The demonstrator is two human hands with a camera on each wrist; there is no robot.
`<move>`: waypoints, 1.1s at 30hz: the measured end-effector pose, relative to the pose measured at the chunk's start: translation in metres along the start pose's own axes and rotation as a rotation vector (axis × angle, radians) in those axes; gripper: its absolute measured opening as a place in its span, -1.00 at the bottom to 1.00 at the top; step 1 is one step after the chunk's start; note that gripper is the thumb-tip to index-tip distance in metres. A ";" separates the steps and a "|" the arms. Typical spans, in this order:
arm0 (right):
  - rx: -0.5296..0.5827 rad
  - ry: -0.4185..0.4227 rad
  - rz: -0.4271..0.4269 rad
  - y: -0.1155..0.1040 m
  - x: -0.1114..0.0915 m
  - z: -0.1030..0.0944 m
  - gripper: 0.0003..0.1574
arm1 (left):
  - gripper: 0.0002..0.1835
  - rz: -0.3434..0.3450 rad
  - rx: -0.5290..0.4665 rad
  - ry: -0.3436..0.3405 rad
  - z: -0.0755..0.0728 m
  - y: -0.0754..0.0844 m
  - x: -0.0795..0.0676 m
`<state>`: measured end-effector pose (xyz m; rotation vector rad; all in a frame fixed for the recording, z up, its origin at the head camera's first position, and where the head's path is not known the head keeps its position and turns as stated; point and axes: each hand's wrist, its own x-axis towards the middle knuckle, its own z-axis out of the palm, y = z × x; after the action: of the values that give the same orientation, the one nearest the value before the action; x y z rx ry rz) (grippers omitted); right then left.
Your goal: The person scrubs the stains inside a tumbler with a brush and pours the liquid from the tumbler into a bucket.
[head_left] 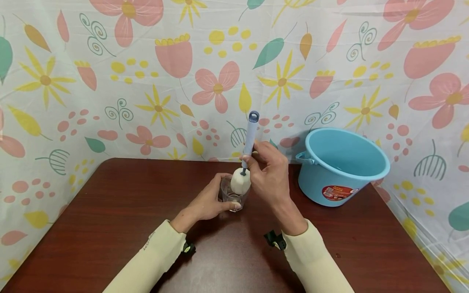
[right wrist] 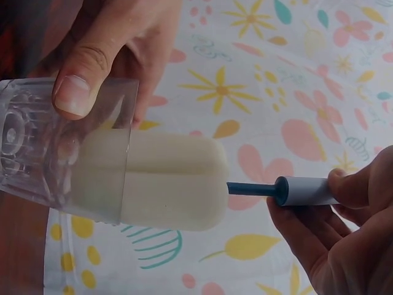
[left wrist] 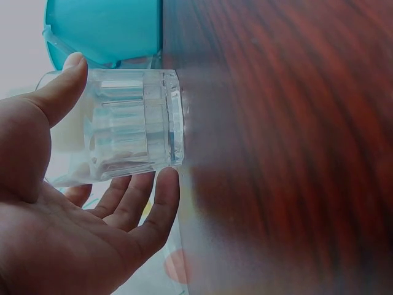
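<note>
A clear drinking glass [head_left: 226, 190] with a faceted wall is in my left hand [head_left: 209, 200], thumb on one side and fingers round the other. In the left wrist view the glass [left wrist: 123, 120] has its base right at the table top. My right hand [head_left: 272, 175] pinches the pale blue-grey handle of a cup brush [head_left: 250, 136], which leans slightly to the right. Its white sponge head [right wrist: 175, 184] is partly inside the mouth of the glass, the upper part sticking out above the rim. A dark teal stem joins the sponge to the handle.
To the right of my right hand stands a light blue bucket [head_left: 318, 183] with a red label, near the table's back right corner. The dark red-brown wooden table [head_left: 128, 211] ends at a flower-printed cloth [head_left: 216, 49] hanging behind it.
</note>
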<state>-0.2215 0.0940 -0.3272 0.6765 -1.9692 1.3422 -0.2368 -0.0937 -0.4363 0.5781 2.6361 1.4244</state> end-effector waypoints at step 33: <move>0.039 -0.037 0.125 -0.006 0.000 -0.006 -0.52 | -0.04 -0.008 0.000 0.008 0.000 0.002 0.000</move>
<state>-0.2159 0.0973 -0.3227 0.6088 -2.0485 1.4550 -0.2360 -0.0928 -0.4350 0.5625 2.6421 1.4272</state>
